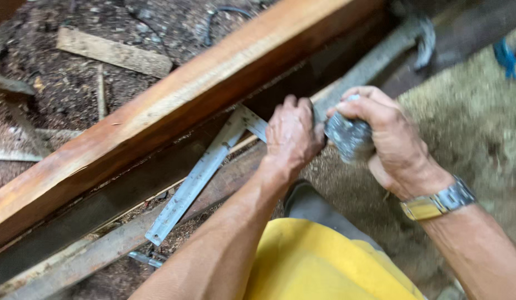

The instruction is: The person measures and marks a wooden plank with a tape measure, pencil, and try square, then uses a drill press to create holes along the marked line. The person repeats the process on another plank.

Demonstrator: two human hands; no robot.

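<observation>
View from the head camera, looking down on a sawdust-covered work floor. A long reddish wooden beam is seen running diagonally from lower left to upper right; its near edge overhangs a dark shadowed gap. Below that gap a metal try square is laid flat, its long blade slanting down to the left and its short arm ending under the left hand. The left hand is closed, knuckles up, pressed at the corner of the square just beside the beam's lower edge; what lies inside the fist is hidden. The right hand is clamped around the grey, blurred handle end of a hammer, whose shaft is stretched away to the upper right, with the claw head shown near the top edge. The two hands are almost touching. A metal wristwatch is worn on the right wrist. A yellow garment fills the lower middle. A loose board scrap lies well apart at upper left on littered ground. Open room is found chiefly to the right, on a mound of sawdust.
</observation>
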